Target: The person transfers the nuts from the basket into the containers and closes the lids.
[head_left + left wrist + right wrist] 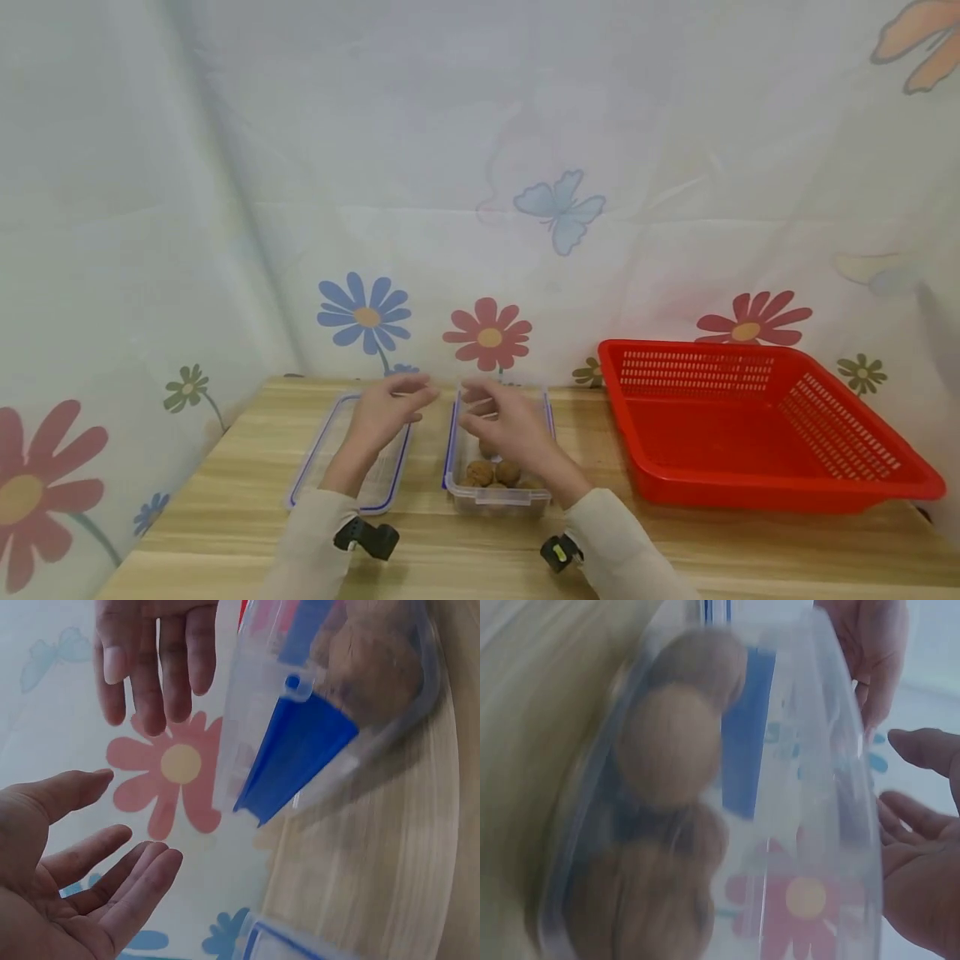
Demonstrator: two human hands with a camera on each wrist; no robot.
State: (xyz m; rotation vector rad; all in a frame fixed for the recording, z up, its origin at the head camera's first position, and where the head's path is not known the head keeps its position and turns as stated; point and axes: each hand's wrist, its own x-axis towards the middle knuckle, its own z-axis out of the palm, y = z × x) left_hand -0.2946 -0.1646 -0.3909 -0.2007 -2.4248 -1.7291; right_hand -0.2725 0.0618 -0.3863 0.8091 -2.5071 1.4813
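Observation:
My left hand [384,417] hovers between the lid and the plastic container, its fingers loosely bent with nothing in them. Facing it, my right hand [512,423] is held over the clear container [498,498], also holding nothing. Several brown walnuts [507,473] lie inside the container, mostly toward its near end. A blue side latch [300,757] hangs outward in the left wrist view. Through the clear wall, the right wrist view shows the walnuts [667,742] close up and blurred. The flat clear lid [386,475] with a blue seal lies left of the container, partly hidden by my left arm.
A large red plastic basket [712,433] with slotted walls stands on the right of the wooden table [225,500]. Behind the table hangs a white curtain [420,167] printed with flowers and butterflies. Each wrist wears a small black camera.

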